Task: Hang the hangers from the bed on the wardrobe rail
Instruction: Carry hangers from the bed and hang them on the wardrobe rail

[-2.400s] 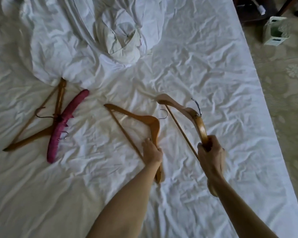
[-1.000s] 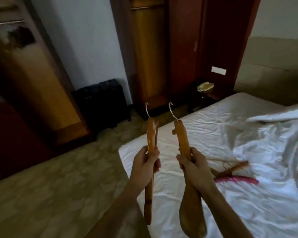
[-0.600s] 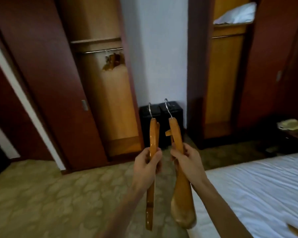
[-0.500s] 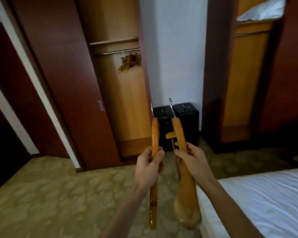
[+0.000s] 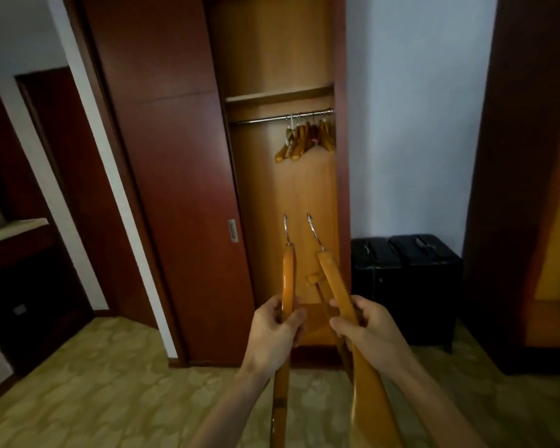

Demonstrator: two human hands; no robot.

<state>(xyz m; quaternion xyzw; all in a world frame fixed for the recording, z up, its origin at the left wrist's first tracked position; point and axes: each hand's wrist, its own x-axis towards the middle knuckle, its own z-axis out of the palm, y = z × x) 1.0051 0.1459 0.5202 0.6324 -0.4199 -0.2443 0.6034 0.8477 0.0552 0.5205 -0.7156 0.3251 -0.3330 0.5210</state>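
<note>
My left hand (image 5: 276, 331) grips a wooden hanger (image 5: 287, 273) seen edge-on, its metal hook pointing up. My right hand (image 5: 366, 331) grips a second, broader wooden hanger (image 5: 335, 279), hook up and tilted left. Both are held side by side in front of the open wardrobe. The metal wardrobe rail (image 5: 262, 119) runs under a shelf, well above and beyond the hooks. Several wooden hangers (image 5: 304, 137) hang bunched at the rail's right end. The bed is out of view.
The dark red sliding wardrobe door (image 5: 175, 189) stands pushed left of the opening. A black box-like case (image 5: 404, 286) sits on the floor to the right against the white wall. Patterned carpet (image 5: 110, 399) lies between me and the wardrobe. A second dark wardrobe panel (image 5: 524, 189) is far right.
I have turned from the bed to face the left wardrobe, which is now centred and closer. Both hands still hold the hangers upright, now spread slightly apart.
</note>
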